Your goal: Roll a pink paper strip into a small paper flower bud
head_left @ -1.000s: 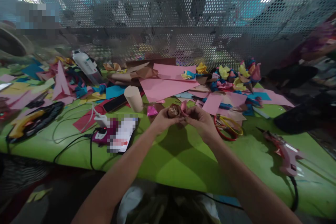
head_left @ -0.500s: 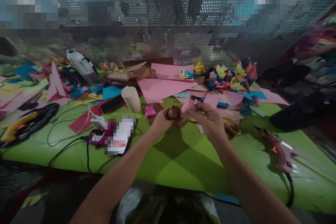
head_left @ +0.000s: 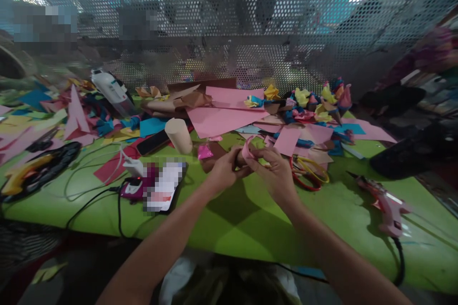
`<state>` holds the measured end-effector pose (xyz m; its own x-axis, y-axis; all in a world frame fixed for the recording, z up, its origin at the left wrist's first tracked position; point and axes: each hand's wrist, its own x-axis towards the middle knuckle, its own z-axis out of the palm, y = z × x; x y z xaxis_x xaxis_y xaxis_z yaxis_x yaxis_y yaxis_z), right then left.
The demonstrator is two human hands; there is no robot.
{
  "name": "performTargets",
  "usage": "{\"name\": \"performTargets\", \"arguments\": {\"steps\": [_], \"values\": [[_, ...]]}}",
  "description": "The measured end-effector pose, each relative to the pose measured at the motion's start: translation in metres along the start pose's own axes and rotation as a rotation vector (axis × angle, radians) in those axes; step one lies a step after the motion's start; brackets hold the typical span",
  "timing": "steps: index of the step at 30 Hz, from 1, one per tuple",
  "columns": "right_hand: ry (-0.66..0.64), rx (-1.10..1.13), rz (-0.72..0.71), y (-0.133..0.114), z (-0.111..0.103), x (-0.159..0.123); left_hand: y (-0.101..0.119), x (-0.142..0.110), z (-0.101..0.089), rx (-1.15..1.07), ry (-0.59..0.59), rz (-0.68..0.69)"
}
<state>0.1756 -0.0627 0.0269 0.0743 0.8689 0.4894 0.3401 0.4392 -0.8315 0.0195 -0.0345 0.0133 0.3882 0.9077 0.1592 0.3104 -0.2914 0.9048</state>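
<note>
The left hand [head_left: 224,167] curls around a brown piece [head_left: 241,158], mostly hidden by fingers, while the right hand [head_left: 275,167] pinches a pink strip [head_left: 247,148] close against it. Both sit to the right of the cream tube [head_left: 179,136] and nearer the person. A light fingertip pinch should serve best, since the strip looks thin and likely to crease; the left hand does well to steady the brown piece without squashing it. The strip is pale, smooth and bent into an upright curl. Just right of the tube lies a bright pink packet [head_left: 205,152]; far to its right, a glue gun [head_left: 390,214].
</note>
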Motion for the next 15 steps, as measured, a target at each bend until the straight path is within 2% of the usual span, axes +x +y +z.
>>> {"name": "performTargets", "arguments": {"steps": [6,15], "values": [[-0.13,0.049,-0.069,0.002,-0.008,0.003,0.006,-0.001,-0.007,-0.214,-0.087,-0.062],[-0.251,-0.086,-0.223,-0.003,-0.013,0.011,0.009,-0.003,-0.014,-0.164,-0.095,-0.059]]}}
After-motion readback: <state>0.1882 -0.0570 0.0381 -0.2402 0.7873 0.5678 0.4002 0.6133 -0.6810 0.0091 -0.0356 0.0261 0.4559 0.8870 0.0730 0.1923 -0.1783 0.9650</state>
